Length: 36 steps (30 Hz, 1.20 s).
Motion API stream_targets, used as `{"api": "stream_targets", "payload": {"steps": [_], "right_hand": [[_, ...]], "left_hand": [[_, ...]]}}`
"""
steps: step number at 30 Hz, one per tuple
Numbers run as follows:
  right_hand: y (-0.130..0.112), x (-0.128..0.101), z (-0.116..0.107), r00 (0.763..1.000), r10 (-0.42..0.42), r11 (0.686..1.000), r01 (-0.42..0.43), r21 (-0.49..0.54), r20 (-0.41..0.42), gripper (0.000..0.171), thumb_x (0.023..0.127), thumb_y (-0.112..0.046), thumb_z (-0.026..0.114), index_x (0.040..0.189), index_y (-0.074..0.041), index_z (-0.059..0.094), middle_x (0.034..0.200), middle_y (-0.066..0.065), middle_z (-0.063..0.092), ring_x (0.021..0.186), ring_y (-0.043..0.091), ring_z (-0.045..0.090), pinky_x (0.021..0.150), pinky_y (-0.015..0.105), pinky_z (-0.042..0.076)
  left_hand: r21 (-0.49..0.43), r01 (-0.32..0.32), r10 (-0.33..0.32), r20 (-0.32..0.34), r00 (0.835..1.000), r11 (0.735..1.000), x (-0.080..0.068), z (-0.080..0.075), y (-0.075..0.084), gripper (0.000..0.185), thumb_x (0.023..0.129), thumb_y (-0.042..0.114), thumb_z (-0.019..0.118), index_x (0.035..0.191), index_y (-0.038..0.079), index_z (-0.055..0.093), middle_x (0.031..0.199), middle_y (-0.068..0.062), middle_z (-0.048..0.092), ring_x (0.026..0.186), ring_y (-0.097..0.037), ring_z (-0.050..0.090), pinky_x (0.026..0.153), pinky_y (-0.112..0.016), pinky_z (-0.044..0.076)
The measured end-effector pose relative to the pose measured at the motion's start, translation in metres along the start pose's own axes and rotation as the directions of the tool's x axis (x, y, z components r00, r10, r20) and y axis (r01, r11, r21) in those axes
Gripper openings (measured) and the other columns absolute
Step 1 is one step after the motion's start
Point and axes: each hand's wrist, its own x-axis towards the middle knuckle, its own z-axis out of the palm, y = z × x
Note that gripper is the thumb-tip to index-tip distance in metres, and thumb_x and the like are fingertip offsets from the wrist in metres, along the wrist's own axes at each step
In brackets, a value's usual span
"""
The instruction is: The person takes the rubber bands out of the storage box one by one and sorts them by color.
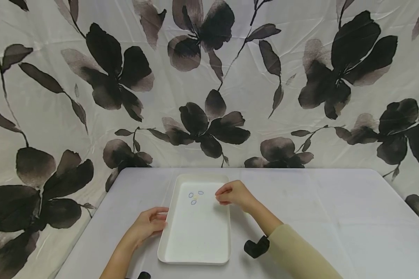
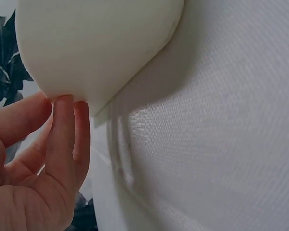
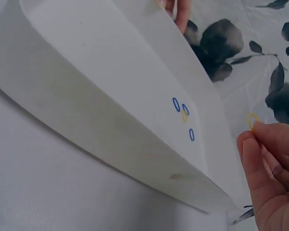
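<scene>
A white tray (image 1: pixel 195 248) lies in the middle of the table. On its far half lie three small blue rubber bands (image 1: pixel 193 202) and a yellow one (image 1: pixel 196 197), also seen as blue rubber bands (image 3: pixel 176 104) in the right wrist view. My right hand (image 1: pixel 220 197) hovers over the tray's right rim and pinches a small yellow rubber band (image 3: pixel 251 120) between thumb and fingertips (image 3: pixel 250 144). My left hand (image 1: pixel 162 221) rests against the tray's left side, its fingertips (image 2: pixel 62 103) touching the outer wall (image 2: pixel 96 43) under the rim.
The table (image 1: pixel 335 217) wears a white cloth and stands against a curtain printed with dark flowers (image 1: pixel 202 124). A black wrist strap (image 1: pixel 256 247) shows on the right forearm, just right of the tray.
</scene>
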Motion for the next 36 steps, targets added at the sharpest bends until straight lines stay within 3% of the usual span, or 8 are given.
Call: {"api": "stream_targets", "payload": {"steps": [19, 23, 36], "right_hand": [[0.003, -0.014, -0.03, 1.0, 0.008, 1.0, -0.008, 0.021, 0.004, 0.018, 0.08, 0.002, 0.068, 0.094, 0.014, 0.065, 0.08, 0.013, 0.068, 0.068, 0.016, 0.065, 0.069, 0.035, 0.055], [-0.005, -0.022, -0.034, 1.0, 0.011, 1.0, -0.011, 0.018, 0.009, 0.02, 0.081, 0.004, 0.066, 0.096, 0.017, 0.063, 0.081, 0.015, 0.067, 0.068, 0.016, 0.064, 0.07, 0.036, 0.055], [0.011, -0.02, -0.049, 1.0, 0.023, 0.999, -0.023, 0.023, -0.008, 0.023, 0.081, 0.0, 0.068, 0.099, 0.015, 0.063, 0.081, 0.011, 0.068, 0.069, 0.016, 0.066, 0.068, 0.032, 0.055]], "left_hand": [[0.002, 0.003, -0.003, -0.013, 1.0, 1.0, 0.002, 0.0, -0.005, 0.053, 0.08, -0.007, 0.062, 0.13, -0.012, 0.042, 0.111, -0.023, 0.057, 0.092, -0.024, 0.06, 0.074, -0.037, 0.053], [0.004, 0.003, -0.003, -0.011, 1.0, 1.0, 0.003, 0.0, -0.005, 0.053, 0.081, -0.007, 0.062, 0.13, -0.011, 0.042, 0.111, -0.023, 0.057, 0.092, -0.025, 0.061, 0.074, -0.037, 0.053], [-0.003, 0.005, -0.005, -0.003, 1.0, 1.0, 0.001, 0.0, -0.002, 0.054, 0.08, -0.007, 0.062, 0.13, -0.013, 0.041, 0.111, -0.024, 0.057, 0.091, -0.024, 0.061, 0.075, -0.037, 0.053]]}}
